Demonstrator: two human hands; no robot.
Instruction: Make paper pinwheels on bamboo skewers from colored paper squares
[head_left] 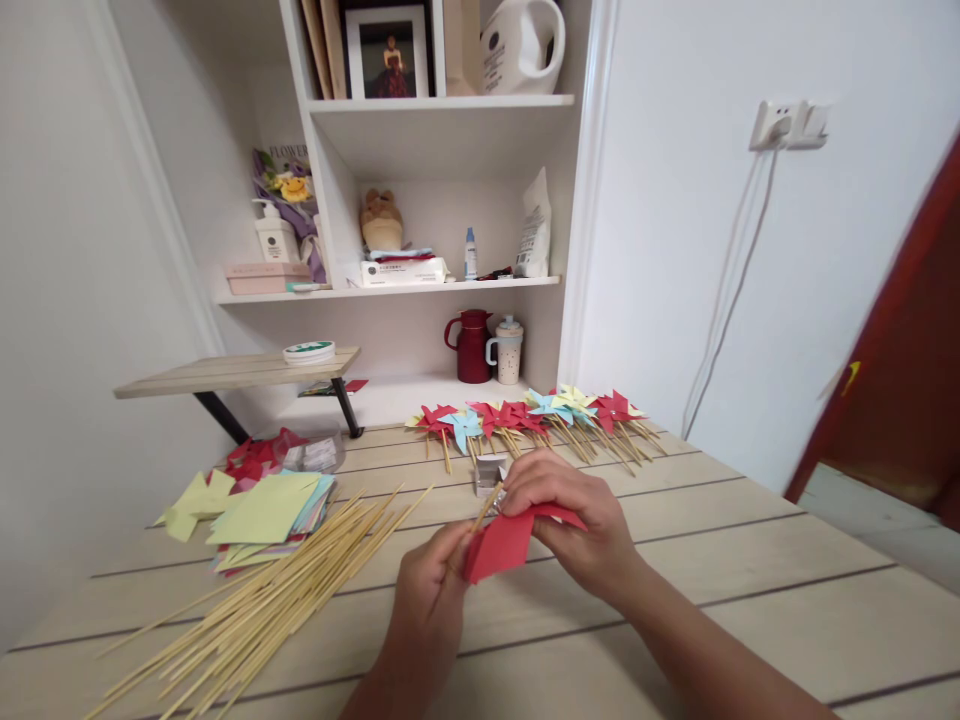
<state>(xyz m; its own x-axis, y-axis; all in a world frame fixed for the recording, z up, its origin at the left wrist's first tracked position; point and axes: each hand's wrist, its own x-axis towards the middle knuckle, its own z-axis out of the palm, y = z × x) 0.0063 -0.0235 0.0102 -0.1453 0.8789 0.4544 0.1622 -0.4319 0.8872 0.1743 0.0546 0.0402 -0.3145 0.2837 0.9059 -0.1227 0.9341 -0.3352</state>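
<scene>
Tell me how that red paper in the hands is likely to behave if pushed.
The red paper would probably flex rather than resist: it looks thin and bends near the right hand. Being a mere sheet, it is likely light. A hard push might crease it, since its lower edge hangs free.

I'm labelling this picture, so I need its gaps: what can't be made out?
In the head view:
Red paper: far side, turned from the camera.
Wooden sticks: exact count, hidden by their overlap.
Left forearm: cut off by the bottom edge.
White jug: print too small to read.
</scene>
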